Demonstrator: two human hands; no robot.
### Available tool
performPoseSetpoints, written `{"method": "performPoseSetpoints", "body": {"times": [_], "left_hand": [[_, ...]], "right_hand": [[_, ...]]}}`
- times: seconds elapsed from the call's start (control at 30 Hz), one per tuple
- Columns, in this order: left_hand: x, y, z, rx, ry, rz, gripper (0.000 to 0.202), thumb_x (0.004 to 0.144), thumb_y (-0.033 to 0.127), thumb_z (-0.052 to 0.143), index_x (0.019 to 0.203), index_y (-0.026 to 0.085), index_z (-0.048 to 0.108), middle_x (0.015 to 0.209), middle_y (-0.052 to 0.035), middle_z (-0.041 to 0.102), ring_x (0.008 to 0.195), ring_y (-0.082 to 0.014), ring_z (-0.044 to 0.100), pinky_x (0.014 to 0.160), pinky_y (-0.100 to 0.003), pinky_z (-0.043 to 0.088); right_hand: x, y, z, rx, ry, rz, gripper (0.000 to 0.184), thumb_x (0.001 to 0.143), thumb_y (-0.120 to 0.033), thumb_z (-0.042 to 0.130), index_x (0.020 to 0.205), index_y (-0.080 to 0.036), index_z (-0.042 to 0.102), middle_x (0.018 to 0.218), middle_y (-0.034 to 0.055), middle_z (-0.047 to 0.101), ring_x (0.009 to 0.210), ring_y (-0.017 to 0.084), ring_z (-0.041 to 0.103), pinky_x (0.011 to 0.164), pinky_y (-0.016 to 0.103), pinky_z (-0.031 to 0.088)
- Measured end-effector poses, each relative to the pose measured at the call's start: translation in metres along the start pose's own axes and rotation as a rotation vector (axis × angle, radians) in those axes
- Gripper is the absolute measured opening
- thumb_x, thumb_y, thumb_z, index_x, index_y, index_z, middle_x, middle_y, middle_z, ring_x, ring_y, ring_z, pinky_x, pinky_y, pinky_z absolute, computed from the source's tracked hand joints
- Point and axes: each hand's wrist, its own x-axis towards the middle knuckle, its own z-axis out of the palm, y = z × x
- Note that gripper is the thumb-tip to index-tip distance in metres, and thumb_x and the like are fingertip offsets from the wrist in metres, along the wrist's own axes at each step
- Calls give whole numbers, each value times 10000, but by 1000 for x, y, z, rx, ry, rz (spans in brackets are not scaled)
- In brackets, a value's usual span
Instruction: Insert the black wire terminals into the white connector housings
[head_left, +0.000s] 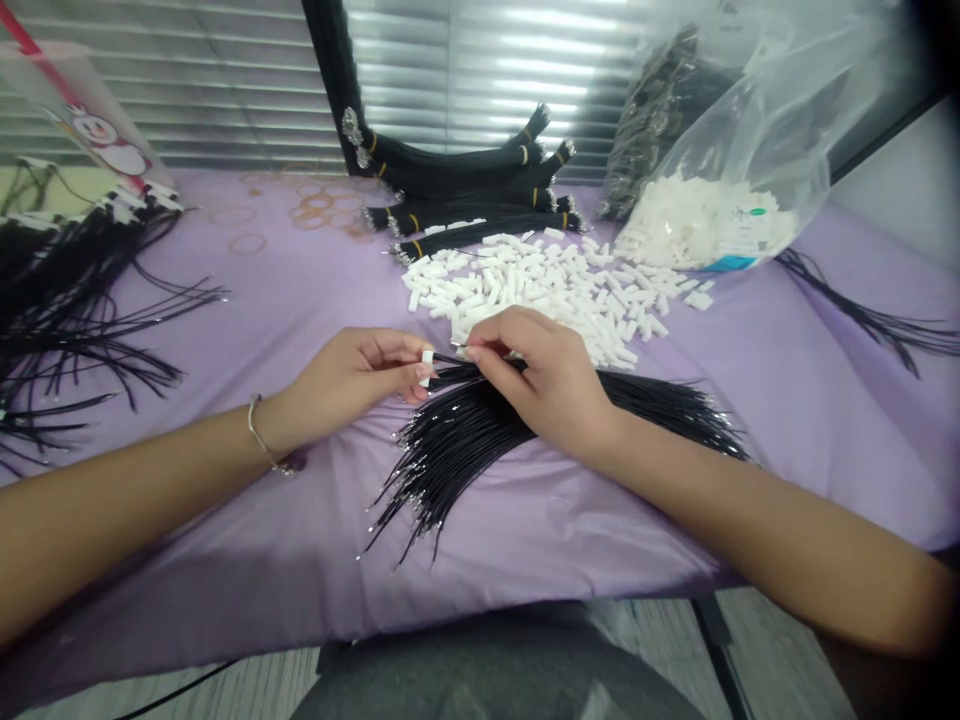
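Note:
My left hand (360, 378) pinches a small white plastic connector housing (427, 368) between thumb and fingers. Black wires run from the housing's right side toward my right hand (536, 370). The right thumb and index finger are closed on a thin black wire with a metal tip (459, 345), close to the housing. Beneath my right hand a fanned bundle of loose black wires (465, 440) lies on the purple cloth, metal terminals at the ends. Just behind the hands spreads a pile of white connector housings (540, 285).
Tied black wire bundles (465, 180) lie at the back. A clear bag of white housings (712, 220) stands back right. Wires with white connectors (67, 290) are heaped at left, beside a cup with a red straw (97, 125). Rubber bands (319, 205) lie near the blinds.

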Motion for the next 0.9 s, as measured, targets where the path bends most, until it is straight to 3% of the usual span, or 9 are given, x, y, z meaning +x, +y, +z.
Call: {"method": "performPoseSetpoints", "body": {"times": [0.23,0.53,0.9], "left_hand": [[0,-2,2,25,-26,21,158,755,212,658,896,142,676,688,-3,670,638,-88,607,650,-175,509],[-1,-2,3,29,-19,22,153,751,193,656,897,157,686,685,-5,678,631,-92,621,633,-172,520],[-1,-1,4,28,30,13,139,722,194,677,852,148,681,676,2,688,616,-93,637,624,-165,526]], "right_hand": [[1,-3,8,16,-104,114,106,823,-161,550,753,-122,619,710,11,581,668,98,514,641,214,387],[3,0,10,53,-111,127,102,805,-142,555,726,-120,614,676,-2,568,629,85,497,623,205,375],[2,0,9,-39,-131,13,123,849,-144,521,785,-106,618,764,39,581,737,120,534,693,229,407]]}}
